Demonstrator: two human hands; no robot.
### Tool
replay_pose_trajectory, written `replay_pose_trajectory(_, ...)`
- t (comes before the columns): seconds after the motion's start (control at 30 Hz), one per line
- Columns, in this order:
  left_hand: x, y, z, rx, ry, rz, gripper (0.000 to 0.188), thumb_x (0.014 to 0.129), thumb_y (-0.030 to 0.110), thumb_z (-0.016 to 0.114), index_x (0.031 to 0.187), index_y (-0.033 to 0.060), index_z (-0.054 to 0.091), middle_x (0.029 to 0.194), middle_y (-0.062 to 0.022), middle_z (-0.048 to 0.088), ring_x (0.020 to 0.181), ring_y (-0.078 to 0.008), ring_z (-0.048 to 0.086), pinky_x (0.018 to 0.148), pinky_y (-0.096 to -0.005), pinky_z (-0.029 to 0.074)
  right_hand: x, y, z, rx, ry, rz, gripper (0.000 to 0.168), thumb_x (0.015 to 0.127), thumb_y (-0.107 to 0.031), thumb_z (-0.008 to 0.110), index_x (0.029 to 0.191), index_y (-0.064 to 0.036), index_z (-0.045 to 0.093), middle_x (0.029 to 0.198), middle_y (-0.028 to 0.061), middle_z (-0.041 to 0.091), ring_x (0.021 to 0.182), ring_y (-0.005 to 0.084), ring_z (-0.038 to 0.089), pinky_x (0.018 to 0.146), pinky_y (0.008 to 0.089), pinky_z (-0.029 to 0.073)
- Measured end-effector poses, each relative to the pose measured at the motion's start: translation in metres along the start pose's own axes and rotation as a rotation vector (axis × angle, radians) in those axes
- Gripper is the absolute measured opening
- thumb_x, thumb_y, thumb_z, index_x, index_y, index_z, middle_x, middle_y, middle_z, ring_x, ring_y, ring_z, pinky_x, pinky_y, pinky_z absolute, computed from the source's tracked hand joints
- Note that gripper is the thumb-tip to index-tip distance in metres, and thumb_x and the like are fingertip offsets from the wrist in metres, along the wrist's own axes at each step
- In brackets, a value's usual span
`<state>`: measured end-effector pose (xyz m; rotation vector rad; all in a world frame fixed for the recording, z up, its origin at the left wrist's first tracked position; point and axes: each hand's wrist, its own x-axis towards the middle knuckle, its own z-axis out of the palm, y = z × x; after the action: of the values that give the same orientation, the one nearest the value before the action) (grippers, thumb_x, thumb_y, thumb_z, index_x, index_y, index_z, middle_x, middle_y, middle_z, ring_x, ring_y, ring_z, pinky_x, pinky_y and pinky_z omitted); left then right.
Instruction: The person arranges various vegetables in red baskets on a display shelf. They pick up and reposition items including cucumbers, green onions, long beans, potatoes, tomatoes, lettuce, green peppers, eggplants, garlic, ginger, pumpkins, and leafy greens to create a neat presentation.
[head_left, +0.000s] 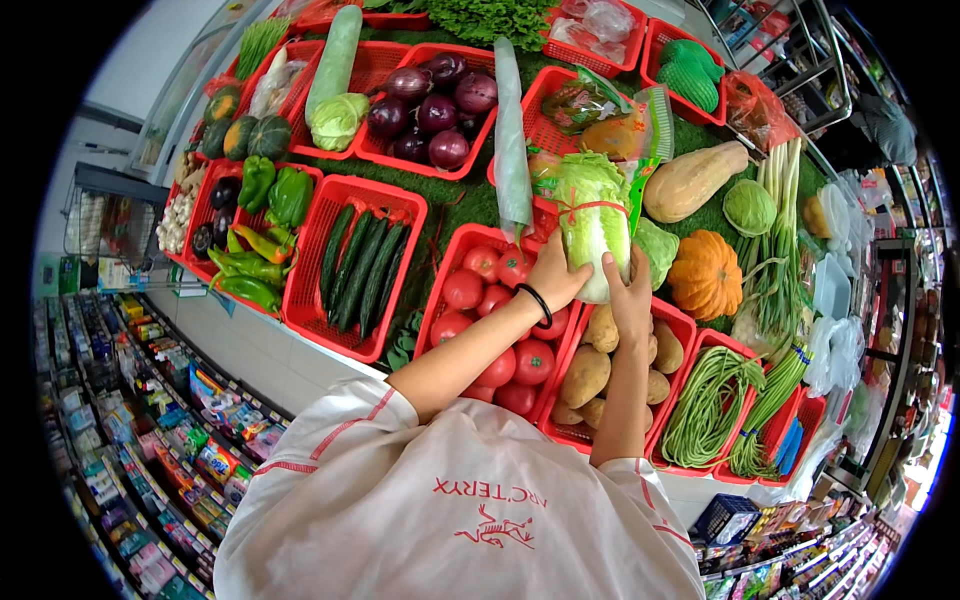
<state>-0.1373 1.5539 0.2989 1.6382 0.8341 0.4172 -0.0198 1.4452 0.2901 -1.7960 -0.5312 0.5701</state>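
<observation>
Both hands hold a napa cabbage (598, 225) tied with a red band, its leafy top pointing away from me. My left hand (559, 274) grips the lower left side, and a black band circles that wrist. On the lower right side lies my right hand (631, 289). Under my forearms stand red plastic baskets of tomatoes (497, 367) and potatoes (586, 375). Right of the cabbage are a pale green cabbage (658, 251), an orange pumpkin (705, 275) and a butternut squash (694, 182). Wrapped, a long pale gourd (512, 142) lies to its left.
Red baskets hold cucumbers (361, 274), red onions (437, 112), green peppers (289, 196) and long beans (709, 409). Scallions (780, 232) lie at the right, by thin plastic bags (832, 352). A metal rack (814, 75) stands at the back right; store shelves (150, 420) line the lower left.
</observation>
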Motion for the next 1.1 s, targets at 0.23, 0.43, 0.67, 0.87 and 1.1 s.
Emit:
replay_pose_trajectory(0.23, -0.013, -0.019, 0.000, 0.106, -0.082, 0.018, 0.082, 0.084, 0.020, 0.072, 0.147, -0.0095, 0.029, 0.141, -0.0305, 0.048, 0.134, -0.0374, 0.049, 0.112, -0.0415, 0.040, -0.017, -0.015, 0.005, -0.023, 0.011, -0.052, 0.066, 0.091, -0.030, 0.075, 0.135, 0.011, 0.047, 0.124, 0.0205, 0.061, 0.111, 0.0250, 0.061, 0.096, 0.0369, 0.049)
replay_pose_trajectory(0.43, -0.042, 0.012, -0.023, 0.122, -0.146, -0.019, 0.079, 0.087, 0.019, 0.069, 0.147, -0.0099, 0.028, 0.138, -0.0310, 0.050, 0.126, -0.0368, 0.056, 0.106, -0.0433, 0.046, -0.019, -0.021, 0.001, -0.060, 0.015, -0.039, 0.064, 0.093, -0.031, 0.073, 0.134, 0.011, 0.048, 0.123, 0.0197, 0.062, 0.110, 0.0247, 0.061, 0.093, 0.0366, 0.049)
replay_pose_trajectory(0.67, -0.100, 0.062, -0.036, 0.486, 0.074, 0.613, 0.066, 0.083, 0.010, 0.067, 0.141, -0.0044, 0.039, 0.139, -0.0236, 0.045, 0.132, -0.0443, 0.042, 0.114, -0.0515, 0.034, -0.072, -0.045, 0.006, -0.401, 0.127, -0.065, 0.058, 0.103, -0.034, 0.056, 0.139, 0.009, 0.043, 0.130, 0.0250, 0.051, 0.128, 0.0387, 0.051, 0.102, 0.0473, 0.046)
replay_pose_trajectory(0.87, -0.145, 0.068, -0.007, 0.378, -0.087, 0.830, 0.078, 0.081, 0.036, 0.070, 0.147, 0.0042, 0.043, 0.149, -0.0211, 0.041, 0.145, -0.0451, 0.027, 0.119, -0.0632, 0.017, -0.146, -0.091, 0.021, 1.045, -0.252, 0.178, 0.066, 0.103, -0.045, 0.051, 0.144, 0.006, 0.041, 0.145, 0.0221, 0.044, 0.133, 0.0363, 0.047, 0.112, 0.0487, 0.037)
replay_pose_trajectory(1.1, -0.135, 0.019, -0.032, 0.688, -0.077, 0.987, 0.062, 0.086, 0.033, 0.065, 0.143, 0.0142, 0.051, 0.140, -0.0136, 0.053, 0.140, -0.0339, 0.040, 0.118, -0.0659, 0.017, -0.195, -0.105, 0.036, 1.761, -0.548, 0.558, 0.068, 0.103, -0.048, 0.049, 0.144, 0.005, 0.043, 0.147, 0.0213, 0.045, 0.134, 0.0346, 0.047, 0.114, 0.0470, 0.034)
